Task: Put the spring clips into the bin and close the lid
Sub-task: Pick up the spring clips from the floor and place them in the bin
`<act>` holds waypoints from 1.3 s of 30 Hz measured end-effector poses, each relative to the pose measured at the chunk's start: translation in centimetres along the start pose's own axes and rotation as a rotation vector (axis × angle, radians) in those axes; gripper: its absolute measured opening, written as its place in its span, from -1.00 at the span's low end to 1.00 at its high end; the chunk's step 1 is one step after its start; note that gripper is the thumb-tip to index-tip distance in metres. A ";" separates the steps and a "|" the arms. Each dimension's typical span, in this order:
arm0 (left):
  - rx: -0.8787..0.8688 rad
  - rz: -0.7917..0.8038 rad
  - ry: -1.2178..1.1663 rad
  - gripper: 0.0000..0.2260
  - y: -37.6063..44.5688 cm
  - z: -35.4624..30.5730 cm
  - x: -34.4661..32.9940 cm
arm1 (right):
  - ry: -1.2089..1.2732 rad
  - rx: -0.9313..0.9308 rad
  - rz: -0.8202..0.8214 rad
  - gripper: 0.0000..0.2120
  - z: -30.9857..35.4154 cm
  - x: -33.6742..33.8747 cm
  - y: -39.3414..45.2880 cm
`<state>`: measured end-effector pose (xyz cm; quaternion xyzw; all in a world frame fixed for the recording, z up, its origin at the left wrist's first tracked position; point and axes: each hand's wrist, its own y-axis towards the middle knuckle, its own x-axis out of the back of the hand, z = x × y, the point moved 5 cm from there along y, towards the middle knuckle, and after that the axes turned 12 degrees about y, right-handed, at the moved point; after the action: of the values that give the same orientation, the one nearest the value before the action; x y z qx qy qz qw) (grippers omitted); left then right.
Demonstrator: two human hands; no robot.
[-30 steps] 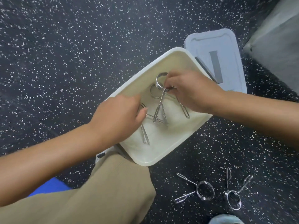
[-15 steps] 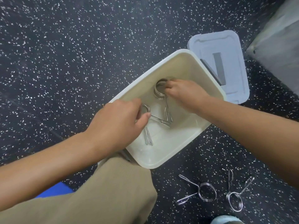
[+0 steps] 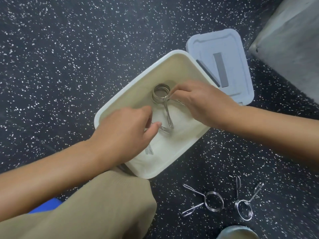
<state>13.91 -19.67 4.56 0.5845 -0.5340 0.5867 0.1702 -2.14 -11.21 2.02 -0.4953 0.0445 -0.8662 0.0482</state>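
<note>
A cream plastic bin (image 3: 131, 83) stands open on the speckled black floor. Its grey lid (image 3: 224, 47) lies flat behind it to the right. My right hand (image 3: 203, 102) reaches into the bin and pinches a steel spring clip (image 3: 161, 94) beside its coil, with the clip's handles pointing down onto the bin's floor. My left hand (image 3: 124, 128) is curled over a second spring clip (image 3: 149, 150); only its handle ends show below my palm. Two more spring clips (image 3: 214, 201) (image 3: 244, 209) lie on the floor in front of the bin to the right.
My knee in beige trousers (image 3: 103, 204) presses against the bin's near corner. A grey block (image 3: 293, 49) fills the top right. A blue object (image 3: 46, 206) peeks out under my left forearm, and a shoe tip (image 3: 236, 233) sits at the bottom edge.
Both hands have sunk deeper into the bin with their clips. The right hand's clip went from hanging above the bin to resting on its floor. The floor clips have not moved.
</note>
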 end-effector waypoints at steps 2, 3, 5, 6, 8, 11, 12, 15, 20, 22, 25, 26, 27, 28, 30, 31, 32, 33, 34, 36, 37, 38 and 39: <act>-0.045 -0.022 0.010 -0.68 0.3 -1.2 0.0 | 0.030 -0.028 -0.023 -0.70 0.7 1.8 -2.5; -0.075 -0.036 0.018 -0.68 0.4 -1.9 0.0 | 0.054 -0.044 -0.040 -0.71 1.1 2.5 -3.8; -0.142 -0.043 0.027 -0.69 0.6 -3.7 -0.1 | 0.084 -0.085 -0.069 -0.73 1.3 3.7 -6.6; -0.168 -0.036 0.026 -0.69 0.7 -4.5 -0.2 | 0.094 -0.105 -0.073 -0.73 1.3 4.0 -7.9; -0.216 -0.030 0.029 -0.69 0.8 -6.3 -0.4 | 0.115 -0.138 -0.066 -0.73 1.3 4.2 -10.6; -0.301 -0.033 0.055 -0.67 0.9 -8.9 -0.7 | 0.143 -0.166 -0.054 -0.72 1.4 4.0 -14.7; -0.329 -0.030 0.063 -0.67 0.9 -9.8 -0.9 | 0.160 -0.185 -0.047 -0.71 1.4 3.7 -16.0; -0.396 0.008 0.079 -0.69 0.8 -12.2 -1.7 | 0.202 -0.264 -0.014 -0.65 1.4 2.5 -19.9; -0.520 0.095 0.156 -0.69 0.6 -16.3 -4.7 | 0.294 -0.444 -0.033 -0.66 0.8 0.1 -25.9; -0.579 0.146 0.197 -0.70 0.5 -17.9 -6.8 | 0.340 -0.548 -0.046 -0.66 0.3 -1.5 -28.3; -0.625 0.275 0.269 -0.72 0.5 -19.7 -10.3 | 0.405 -0.690 -0.027 -0.71 -0.6 -4.7 -31.4; -0.645 0.317 0.284 -0.73 0.4 -20.4 -11.5 | 0.408 -0.721 -0.005 -0.73 -0.9 -5.8 -32.4; -0.668 0.349 0.301 -0.75 0.3 -21.1 -12.5 | 0.399 -0.744 0.025 -0.74 -1.2 -6.9 -33.2; -0.686 0.373 0.318 -0.76 0.2 -21.7 -13.6 | 0.383 -0.761 0.054 -0.75 -1.4 -8.0 -33.8; -0.706 0.414 0.358 -0.80 0.0 -22.5 -15.6 | 0.331 -0.762 0.096 -0.77 -1.7 -9.7 -34.6; -0.711 0.440 0.376 -0.80 -0.1 -22.8 -16.5 | 0.294 -0.754 0.123 -0.78 -1.8 -10.4 -34.7; -0.717 0.466 0.392 -0.79 -0.3 -23.1 -17.3 | 0.252 -0.748 0.165 -0.79 -1.9 -11.1 -34.8; -0.727 0.490 0.415 -0.77 -0.5 -23.4 -18.1 | 0.209 -0.746 0.208 -0.80 -1.9 -11.8 -35.0; -0.739 0.506 0.436 -0.75 -0.7 -23.5 -18.8 | 0.172 -0.740 0.246 -0.80 -1.9 -12.4 -35.0; -0.757 0.535 0.474 -0.74 -1.1 -23.6 -20.0 | 0.135 -0.728 0.289 -0.79 -1.7 -13.5 -35.0; -0.766 0.555 0.490 -0.73 -1.3 -23.7 -20.6 | 0.121 -0.727 0.307 -0.78 -1.5 -14.2 -35.2; -0.779 0.570 0.506 -0.73 -1.5 -23.8 -21.1 | 0.098 -0.727 0.328 -0.77 -1.3 -14.7 -35.4; -0.798 0.576 0.522 -0.72 -1.7 -23.9 -21.7 | 0.073 -0.729 0.348 -0.76 -1.2 -15.3 -35.5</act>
<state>8.90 9.96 -7.46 0.1403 -0.7931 0.4872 0.3376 3.10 26.02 -7.21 -0.4338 0.4336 -0.7897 0.0135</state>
